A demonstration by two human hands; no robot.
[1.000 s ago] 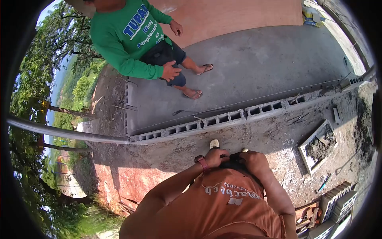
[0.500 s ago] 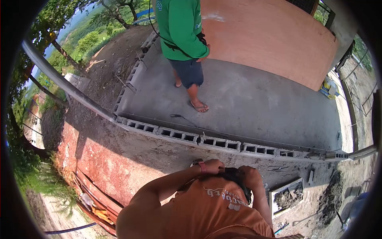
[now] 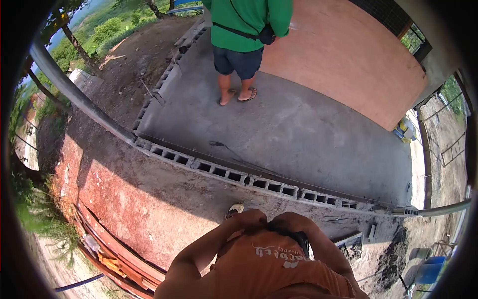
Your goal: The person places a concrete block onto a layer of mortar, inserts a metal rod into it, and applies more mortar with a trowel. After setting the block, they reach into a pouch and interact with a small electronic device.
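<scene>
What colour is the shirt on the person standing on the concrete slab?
Green: the long-sleeved shirt shows plainly at the top of the head view.

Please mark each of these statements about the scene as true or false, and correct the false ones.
1. The other person stands on the concrete slab. True.
2. That person wears a yellow shirt. False: it is a green shirt.
3. A row of hollow blocks runs along the slab's near edge. True.
4. The two hands are spread far apart. False: the left hand and the right hand are close together, in front of the orange shirt.
</scene>
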